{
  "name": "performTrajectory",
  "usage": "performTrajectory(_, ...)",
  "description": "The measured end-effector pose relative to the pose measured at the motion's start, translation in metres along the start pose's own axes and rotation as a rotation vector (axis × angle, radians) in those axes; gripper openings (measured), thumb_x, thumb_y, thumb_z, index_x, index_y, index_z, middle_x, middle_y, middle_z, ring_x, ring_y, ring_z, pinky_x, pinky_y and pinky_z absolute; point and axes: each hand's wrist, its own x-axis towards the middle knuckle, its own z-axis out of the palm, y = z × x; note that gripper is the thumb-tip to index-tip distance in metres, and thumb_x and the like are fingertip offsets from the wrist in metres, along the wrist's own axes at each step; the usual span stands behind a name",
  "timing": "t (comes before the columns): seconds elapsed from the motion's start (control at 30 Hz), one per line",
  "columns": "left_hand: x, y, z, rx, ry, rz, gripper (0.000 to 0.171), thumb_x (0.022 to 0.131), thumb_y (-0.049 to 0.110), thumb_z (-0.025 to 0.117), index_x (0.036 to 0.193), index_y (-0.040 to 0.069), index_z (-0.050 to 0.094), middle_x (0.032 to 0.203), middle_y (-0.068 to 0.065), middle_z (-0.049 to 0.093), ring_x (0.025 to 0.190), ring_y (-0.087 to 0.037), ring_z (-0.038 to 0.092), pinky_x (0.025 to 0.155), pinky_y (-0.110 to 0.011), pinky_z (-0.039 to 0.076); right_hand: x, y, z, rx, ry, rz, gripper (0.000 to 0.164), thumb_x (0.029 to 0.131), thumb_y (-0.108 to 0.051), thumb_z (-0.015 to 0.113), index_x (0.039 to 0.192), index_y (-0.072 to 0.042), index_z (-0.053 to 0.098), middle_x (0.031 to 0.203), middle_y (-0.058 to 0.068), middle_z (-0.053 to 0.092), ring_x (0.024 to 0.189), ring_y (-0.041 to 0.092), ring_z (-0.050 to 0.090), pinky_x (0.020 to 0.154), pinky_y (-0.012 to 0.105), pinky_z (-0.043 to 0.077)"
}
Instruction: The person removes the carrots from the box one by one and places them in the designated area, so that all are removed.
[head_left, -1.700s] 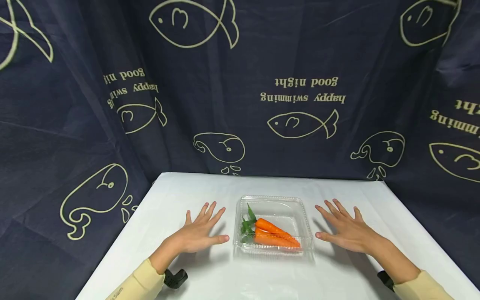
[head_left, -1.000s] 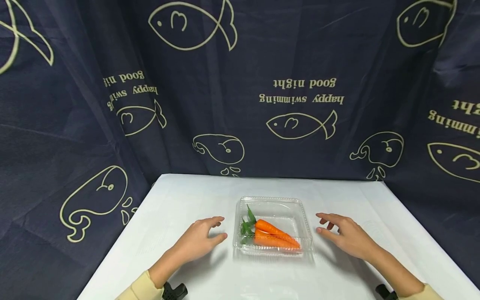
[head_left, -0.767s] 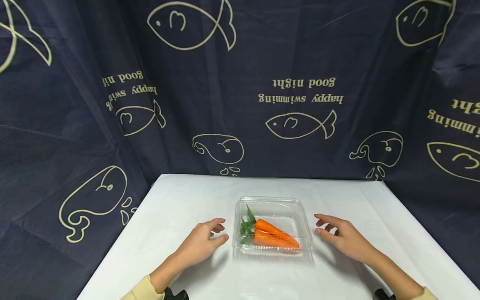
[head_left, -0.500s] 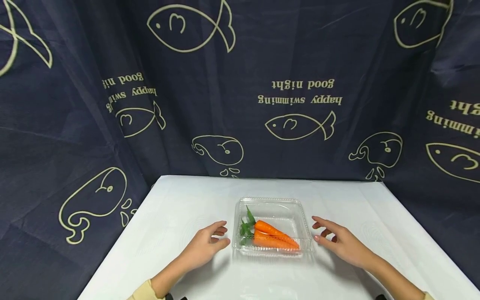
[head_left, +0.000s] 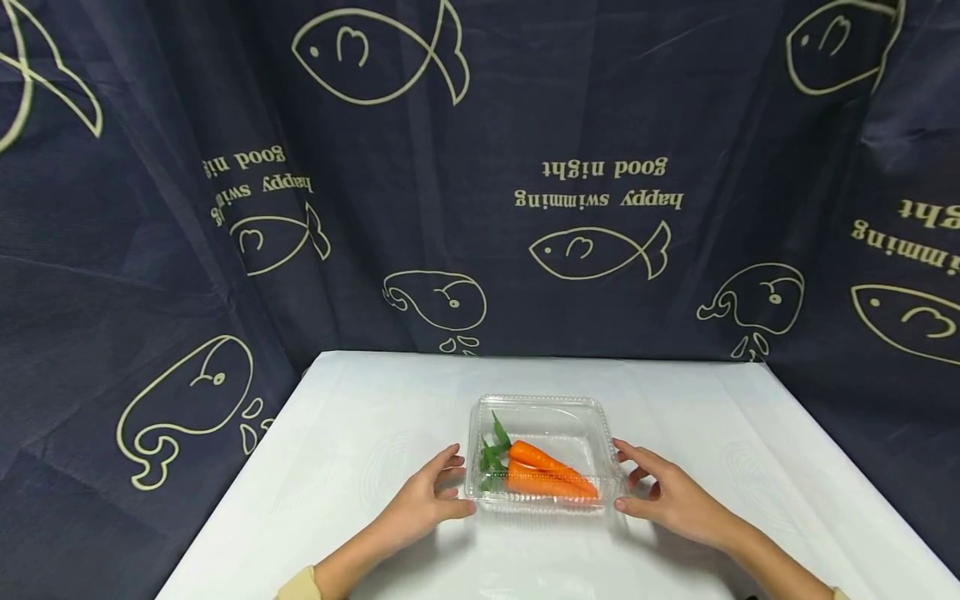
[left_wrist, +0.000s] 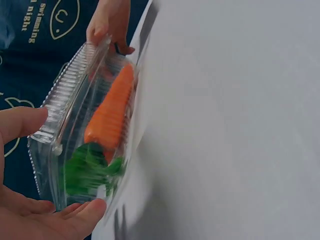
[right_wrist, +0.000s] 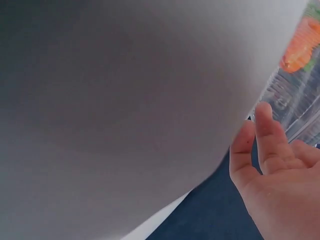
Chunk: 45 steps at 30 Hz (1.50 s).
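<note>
A lidded clear plastic box [head_left: 581,417] sits mid-table in the head view. Inside lie orange carrots [head_left: 547,483] with green tops [head_left: 491,457] toward the left. My left hand [head_left: 420,506] is at the box's left side, thumb at the front corner, fingers loosely bent and spread along the wall. On the opposite side, my right hand [head_left: 678,500] has its fingertips right at the wall, thumb low near the front corner. In the left wrist view, the left thumb overlaps the ribbed rim of the box [left_wrist: 65,95]. Bent fingers of the right hand [right_wrist: 280,185] show beside the box in the right wrist view.
A white-covered table [head_left: 360,400] bears the box. Dark blue curtains [head_left: 480,183] with fish and whale drawings and upside-down lettering hang behind it and along both sides.
Both hands were spread flat and apart from the box; their fingers have since bent, and they have moved inward to its two sides. The box has stayed in place.
</note>
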Motion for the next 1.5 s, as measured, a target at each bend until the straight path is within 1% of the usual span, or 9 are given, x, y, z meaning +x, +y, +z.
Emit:
performTrajectory(0.2,0.0,0.0,0.007,-0.05,-0.019,-0.03,0.099,0.086,0.017,0.078,0.16,0.002,0.014,0.156,-0.022,0.035,0.135,-0.044,0.048,0.106,-0.047,0.051,0.0,-0.001,0.001,-0.007,0.008,-0.02,0.084,0.084,-0.027,0.082,0.153,-0.006,0.04,0.136,0.01,0.055,0.097,0.016,0.061,0.066,0.026,0.053)
performTrajectory(0.37,0.0,-0.001,0.012,-0.1,-0.028,-0.044,0.099,0.085,0.013,0.079,0.16,0.003,0.015,0.157,-0.022,0.034,0.127,-0.038,0.054,0.098,-0.04,0.057,0.0,-0.002,0.002,-0.041,0.009,-0.04,0.087,0.081,-0.03,0.085,0.152,-0.003,0.041,0.138,0.012,0.056,0.097,0.014,0.061,0.069,0.028,0.053)
performTrajectory(0.47,0.001,-0.003,0.016,-0.114,-0.01,-0.038,0.099,0.085,0.011,0.079,0.16,0.002,0.015,0.156,-0.022,0.035,0.128,-0.036,0.054,0.1,-0.039,0.056,0.001,-0.003,0.003,-0.056,0.007,-0.046,0.089,0.081,-0.032,0.085,0.152,-0.002,0.041,0.138,0.013,0.056,0.097,0.013,0.061,0.069,0.027,0.052)
performTrajectory(0.67,0.002,-0.005,0.023,-0.111,0.048,-0.008,0.097,0.085,0.007,0.078,0.158,-0.002,0.016,0.153,-0.023,0.038,0.139,-0.041,0.044,0.105,-0.041,0.052,0.001,-0.005,0.006,-0.075,0.009,-0.053,0.089,0.08,-0.033,0.085,0.15,0.001,0.043,0.134,0.011,0.059,0.095,0.009,0.06,0.068,0.026,0.051)
performTrajectory(0.83,0.003,-0.008,0.027,-0.095,0.089,0.009,0.092,0.086,0.008,0.077,0.158,-0.002,0.019,0.149,-0.023,0.041,0.137,-0.041,0.045,0.102,-0.034,0.054,0.001,-0.003,0.008,-0.077,0.002,-0.048,0.088,0.081,-0.034,0.085,0.149,0.003,0.044,0.135,0.013,0.058,0.094,0.01,0.06,0.068,0.025,0.051)
performTrajectory(1.0,0.003,-0.007,0.031,-0.092,0.127,0.026,0.09,0.087,0.009,0.077,0.157,-0.002,0.022,0.145,-0.022,0.044,0.135,-0.04,0.047,0.1,-0.031,0.055,0.001,-0.002,0.008,-0.078,0.005,-0.051,0.088,0.081,-0.034,0.084,0.149,0.003,0.044,0.136,0.013,0.058,0.093,0.009,0.06,0.068,0.027,0.051)
performTrajectory(1.17,0.001,-0.006,0.036,-0.106,0.158,0.025,0.09,0.086,0.008,0.076,0.158,0.0,0.022,0.145,-0.022,0.045,0.135,-0.04,0.047,0.104,-0.041,0.053,0.002,0.0,0.008,-0.07,0.003,-0.051,0.087,0.082,-0.034,0.084,0.15,0.003,0.043,0.137,0.013,0.057,0.093,0.008,0.06,0.069,0.027,0.051)
performTrajectory(1.33,0.001,-0.006,0.039,-0.097,0.178,0.009,0.091,0.086,0.009,0.076,0.159,0.002,0.022,0.145,-0.02,0.046,0.136,-0.04,0.046,0.112,-0.057,0.042,0.002,0.0,0.009,-0.065,0.003,-0.055,0.087,0.082,-0.033,0.084,0.15,0.003,0.043,0.138,0.014,0.056,0.093,0.007,0.06,0.068,0.027,0.05)
performTrajectory(1.5,0.003,-0.006,0.041,-0.099,0.195,-0.003,0.091,0.086,0.009,0.076,0.159,0.004,0.022,0.146,-0.02,0.046,0.137,-0.041,0.044,0.115,-0.064,0.034,0.003,-0.001,0.008,-0.075,0.007,-0.054,0.087,0.082,-0.033,0.084,0.149,0.004,0.043,0.137,0.014,0.057,0.092,0.006,0.059,0.068,0.027,0.05)
